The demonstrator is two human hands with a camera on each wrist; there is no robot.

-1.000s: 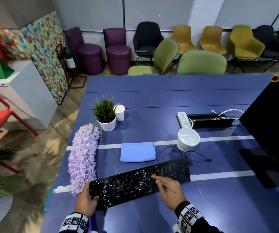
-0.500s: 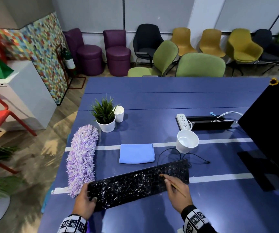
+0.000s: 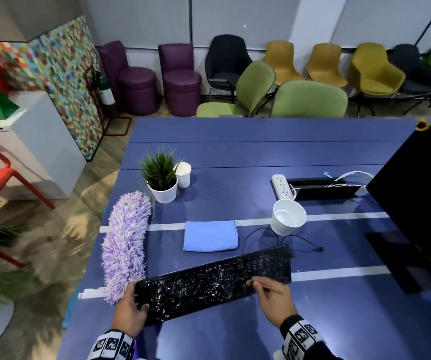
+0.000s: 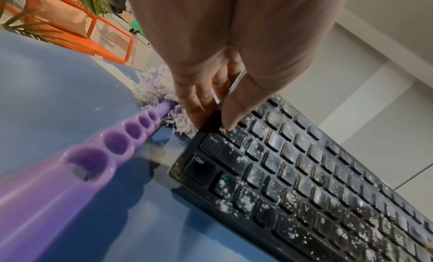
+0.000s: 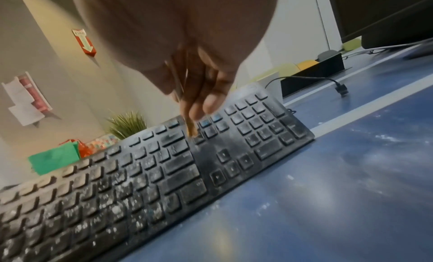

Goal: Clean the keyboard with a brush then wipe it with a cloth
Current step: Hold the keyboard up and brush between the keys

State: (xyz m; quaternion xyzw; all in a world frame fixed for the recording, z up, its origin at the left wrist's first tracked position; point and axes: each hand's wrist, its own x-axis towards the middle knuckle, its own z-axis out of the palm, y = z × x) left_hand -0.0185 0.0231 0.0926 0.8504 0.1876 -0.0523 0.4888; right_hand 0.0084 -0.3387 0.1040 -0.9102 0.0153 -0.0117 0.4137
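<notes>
Both hands work the dusty black keyboard [image 3: 215, 281] at the near counter [image 3: 235, 157] edge: left hand [image 3: 131, 311] grips its left end, thumb on the keys; right hand [image 3: 274, 300] pinches a thin brush [image 5: 191, 125], tip touching keys left of the numpad. Beyond lies the folded blue cloth [image 3: 210, 235], apart from both hands.

On your table [image 3: 235, 152] you have one keyboard [image 3: 209, 284], one brush [image 3: 263, 286], one cloth [image 3: 210, 236], one duster [image 3: 126, 242], one plant [image 3: 161, 175], two cups [image 3: 184, 174] [image 3: 288, 216] and one power strip [image 3: 282, 186]. Behind it stand ten chairs [image 3: 309, 100].
</notes>
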